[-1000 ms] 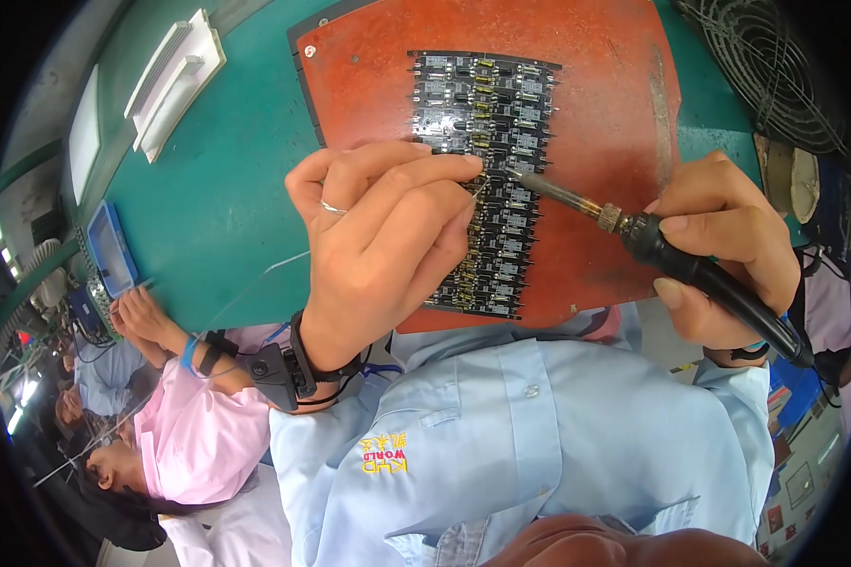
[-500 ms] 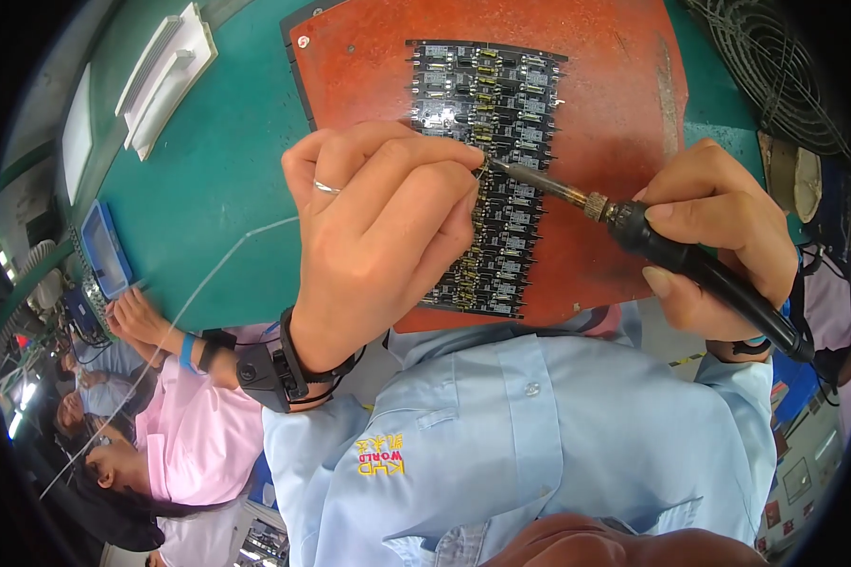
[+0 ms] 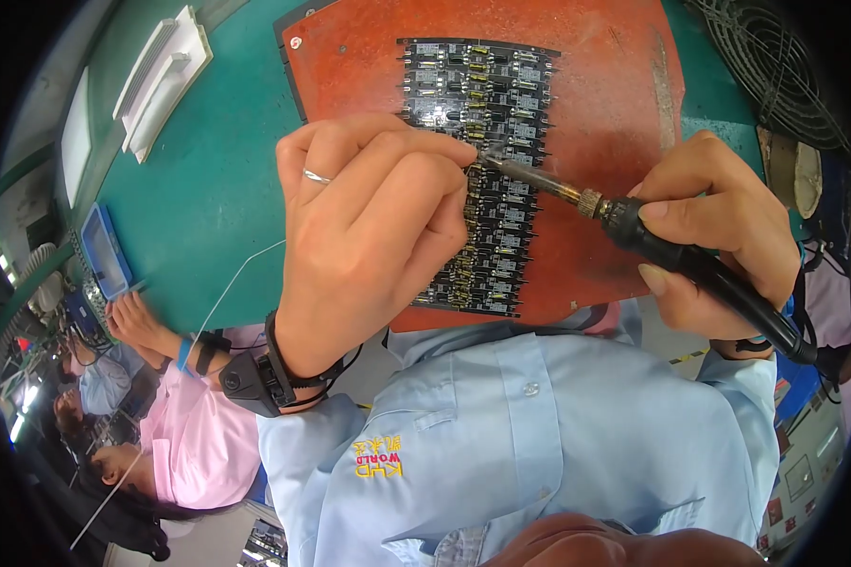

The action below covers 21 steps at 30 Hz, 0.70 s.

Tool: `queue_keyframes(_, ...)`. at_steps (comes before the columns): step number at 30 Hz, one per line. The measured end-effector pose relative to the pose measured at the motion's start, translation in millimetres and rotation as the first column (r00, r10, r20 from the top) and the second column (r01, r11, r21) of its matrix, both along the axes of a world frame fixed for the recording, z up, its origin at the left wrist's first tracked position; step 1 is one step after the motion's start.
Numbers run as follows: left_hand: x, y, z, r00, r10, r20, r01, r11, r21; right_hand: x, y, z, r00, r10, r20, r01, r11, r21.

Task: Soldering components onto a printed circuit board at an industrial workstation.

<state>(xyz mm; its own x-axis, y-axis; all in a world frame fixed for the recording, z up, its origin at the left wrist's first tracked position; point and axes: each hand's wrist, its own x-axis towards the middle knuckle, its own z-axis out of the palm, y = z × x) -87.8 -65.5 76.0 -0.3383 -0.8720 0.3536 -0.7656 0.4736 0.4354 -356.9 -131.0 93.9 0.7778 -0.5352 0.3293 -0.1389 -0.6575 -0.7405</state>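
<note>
A black panel of small circuit boards (image 3: 509, 219) with rows of fitted parts lies on a worn red board (image 3: 605, 85). Over the panel's left side is my left hand (image 3: 364, 222), closed, with thumb and forefinger pinched close to the iron's tip. A thin solder wire (image 3: 225, 295) trails out from behind this hand to the lower left; the end between the fingers is hidden. My right hand (image 3: 723, 231) grips the black handle of a soldering iron (image 3: 676, 253). Its metal tip reaches the middle column of the panel, just beside my left fingertips.
A green tabletop (image 3: 208, 180) surrounds the red board. White slotted holders (image 3: 161, 85) lie at the far left, near a blue tray (image 3: 106, 250). A round wire fan guard (image 3: 775, 71) stands at the far right. On the left sits a person in pink (image 3: 208, 416).
My left hand and the iron's tip have shifted slightly left, and the panel with the red board has slid a little left too. The trailing solder wire hangs in a different line.
</note>
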Motion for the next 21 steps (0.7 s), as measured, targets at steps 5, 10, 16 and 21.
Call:
queue_keyframes(5,-0.7,0.2,1.4,1.0,0.004,-0.009,-0.004,1.0,0.006,-2.3,1.2,0.8,1.0,0.005,0.021,-0.005,1.0,0.007)
queue_keyframes(10,-2.9,-2.2,1.2,1.0,0.005,0.018,-0.005,1.0,-0.013,-11.9,-1.8,10.5,0.999,0.044,0.0,-0.044,0.999,-0.011)
queue_keyframes(16,-6.7,1.0,-4.1,0.999,0.043,0.031,-0.041,0.997,-0.06,-5.1,2.8,8.9,0.999,0.025,-0.035,-0.026,0.999,-0.027)
queue_keyframes(21,-10.6,0.8,-5.7,0.997,0.076,0.009,-0.076,0.995,-0.073,-2.9,3.4,8.4,0.999,0.019,-0.039,-0.021,0.999,-0.048)
